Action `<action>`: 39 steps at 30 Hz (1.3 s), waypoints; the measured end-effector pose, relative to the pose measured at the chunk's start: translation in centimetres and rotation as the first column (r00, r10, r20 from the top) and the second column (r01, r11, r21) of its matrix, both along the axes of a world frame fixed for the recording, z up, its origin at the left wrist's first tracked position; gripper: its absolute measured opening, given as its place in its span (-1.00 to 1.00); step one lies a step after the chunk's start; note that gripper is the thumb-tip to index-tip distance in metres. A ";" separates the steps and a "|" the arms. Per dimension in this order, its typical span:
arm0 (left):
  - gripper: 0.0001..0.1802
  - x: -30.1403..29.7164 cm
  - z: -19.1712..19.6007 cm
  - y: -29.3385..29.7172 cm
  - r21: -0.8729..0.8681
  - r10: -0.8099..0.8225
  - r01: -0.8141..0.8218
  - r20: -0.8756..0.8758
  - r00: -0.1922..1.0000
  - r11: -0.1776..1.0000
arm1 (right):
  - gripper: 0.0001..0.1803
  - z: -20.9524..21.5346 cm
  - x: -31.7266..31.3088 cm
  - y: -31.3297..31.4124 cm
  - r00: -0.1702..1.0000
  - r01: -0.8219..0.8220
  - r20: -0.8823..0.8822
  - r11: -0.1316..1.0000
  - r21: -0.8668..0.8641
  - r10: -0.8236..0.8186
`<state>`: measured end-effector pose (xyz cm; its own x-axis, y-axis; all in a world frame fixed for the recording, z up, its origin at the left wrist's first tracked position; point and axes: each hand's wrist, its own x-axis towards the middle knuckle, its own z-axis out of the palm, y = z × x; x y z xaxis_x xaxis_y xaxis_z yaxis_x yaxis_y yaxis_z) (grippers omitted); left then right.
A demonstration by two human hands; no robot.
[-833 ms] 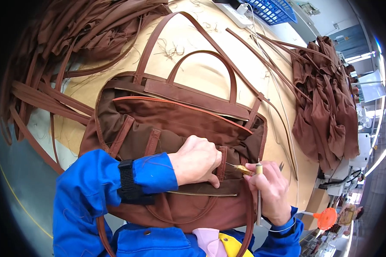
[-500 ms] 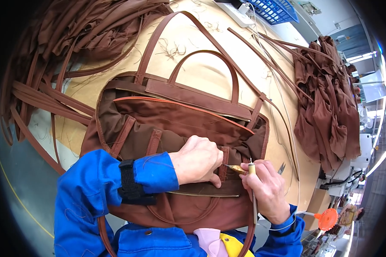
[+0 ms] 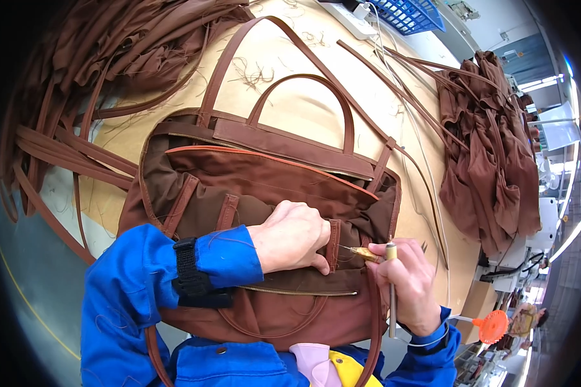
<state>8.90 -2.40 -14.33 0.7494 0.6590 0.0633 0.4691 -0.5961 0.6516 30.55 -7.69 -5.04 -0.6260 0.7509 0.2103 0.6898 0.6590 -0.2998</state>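
At the far left of the table we saw a heap of brown straps lying where it had lain a moment earlier. Just right of it, near us, our left hand pressed down in a loose fist on the brown bag, its fingers curled against a short strap tab on the bag's front; compared with the earlier frame it had barely shifted. The bag lay open-mouthed in the middle of the table, its handles reaching to the far side, unchanged. Further right, our right hand gripped a slim tool with a yellowish tip, and that tip had stayed close to the tab, just beside the left fingers. The long strap running down by this hand had drawn in closer to the bag's right edge. Beyond, at the far right, a pile of brown fabric lay as before.
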 end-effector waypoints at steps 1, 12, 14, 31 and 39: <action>-0.25 0.0 0.1 0.0 -0.014 -0.007 0.006 -0.006 1.000 1.000 | -0.75 -0.2 0.1 -0.3 0.999 0.011 0.037 1.000 0.008 -0.012; -0.24 0.3 -0.2 -0.1 0.004 0.006 -0.007 0.028 1.000 1.000 | -0.85 -0.9 -0.1 -0.7 0.971 -0.015 0.240 0.999 0.041 0.005; -0.24 0.3 -0.2 -0.1 -0.009 -0.001 0.001 0.025 1.000 1.000 | -0.84 -0.8 -0.3 -0.8 0.966 -0.021 0.258 0.999 0.050 0.007; -0.30 0.2 -0.2 -0.1 0.059 0.038 -0.038 -0.007 0.999 0.998 | -0.62 -3.3 0.8 -0.5 0.953 0.072 -0.265 0.961 -0.267 -0.145; -0.42 0.1 0.9 1.1 -0.223 -0.068 0.046 -0.090 0.994 0.974 | -0.61 -4.0 0.6 -0.5 0.986 0.065 -0.143 0.988 -0.141 -0.086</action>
